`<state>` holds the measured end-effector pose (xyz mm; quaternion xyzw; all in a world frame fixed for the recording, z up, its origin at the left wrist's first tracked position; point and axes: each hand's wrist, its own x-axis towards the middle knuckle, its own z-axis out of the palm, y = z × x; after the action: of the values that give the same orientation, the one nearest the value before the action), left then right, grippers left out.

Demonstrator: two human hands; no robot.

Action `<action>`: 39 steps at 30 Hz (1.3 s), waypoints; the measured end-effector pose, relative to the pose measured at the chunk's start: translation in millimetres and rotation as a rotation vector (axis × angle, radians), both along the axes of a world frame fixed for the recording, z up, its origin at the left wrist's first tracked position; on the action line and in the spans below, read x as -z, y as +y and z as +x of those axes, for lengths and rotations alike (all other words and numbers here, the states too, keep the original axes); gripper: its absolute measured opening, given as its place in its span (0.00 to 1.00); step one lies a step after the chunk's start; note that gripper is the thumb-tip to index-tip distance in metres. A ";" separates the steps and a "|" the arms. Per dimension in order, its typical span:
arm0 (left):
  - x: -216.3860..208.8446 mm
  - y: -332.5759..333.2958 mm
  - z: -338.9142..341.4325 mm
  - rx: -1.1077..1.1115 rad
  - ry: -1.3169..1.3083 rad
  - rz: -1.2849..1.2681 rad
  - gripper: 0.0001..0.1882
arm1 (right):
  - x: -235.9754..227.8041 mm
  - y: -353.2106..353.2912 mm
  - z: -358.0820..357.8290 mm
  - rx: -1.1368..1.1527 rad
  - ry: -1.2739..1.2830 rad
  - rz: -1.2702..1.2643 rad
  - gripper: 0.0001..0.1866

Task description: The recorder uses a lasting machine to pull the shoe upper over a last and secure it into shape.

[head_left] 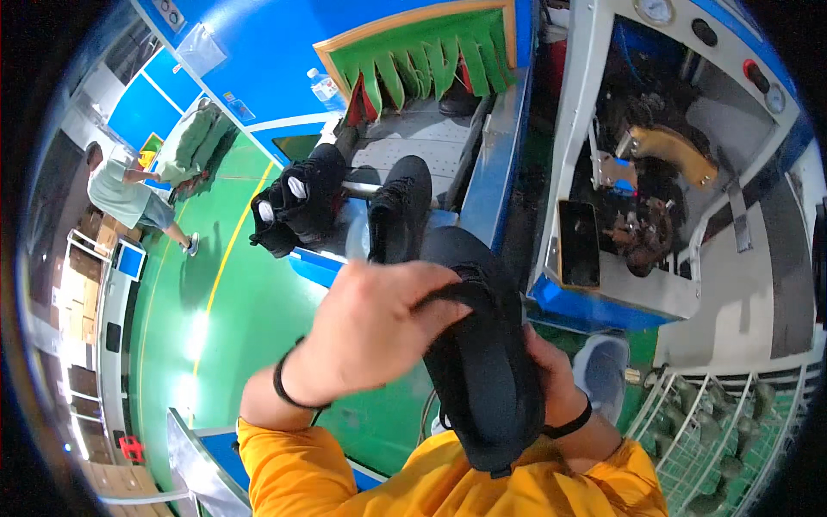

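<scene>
A black shoe [487, 396] is in front of my chest, its laces towards the far end. My left hand [370, 319] pinches the edge of its opening near the laces between thumb and fingers. On the shoe's right side, my right hand [551, 370] grips it, with most of its fingers hidden behind the shoe. Just beyond stands another black shoe [401, 207] at the end of the conveyor [413, 142]. Several more black shoes [301, 202] are grouped to its left, with white showing inside.
Green strips [422, 60] curtain the conveyor's opening. A clear bottle [326, 90] stands beside it. On the right, a machine [560, 258] with gauges carries a dark phone-like slab [578, 244]. A wire rack [715, 422] sits lower right. Another person [116, 185] works far left.
</scene>
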<state>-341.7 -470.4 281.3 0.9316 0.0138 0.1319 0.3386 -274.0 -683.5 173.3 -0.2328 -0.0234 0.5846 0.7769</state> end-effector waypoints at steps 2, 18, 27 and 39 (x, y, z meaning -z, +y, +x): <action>-7.6 8.8 17.3 0.003 0.366 -0.218 0.12 | -2.8 -10.3 -0.4 -0.011 -0.012 -0.072 0.38; 70.5 47.2 29.8 0.142 0.588 -0.606 0.21 | 16.3 -14.4 -14.0 0.115 0.036 -0.122 0.27; 87.5 67.8 35.0 0.136 0.587 -0.679 0.21 | 16.0 2.6 -5.1 0.121 0.187 -0.188 0.26; 98.7 108.3 20.8 -0.107 0.155 -0.516 0.18 | 1.3 -2.7 -5.6 0.356 -0.033 -0.227 0.27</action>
<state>-320.9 -362.1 182.6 0.8199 0.1219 0.0703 0.5550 -279.5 -686.2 172.0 -0.3287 0.0712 0.4330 0.8363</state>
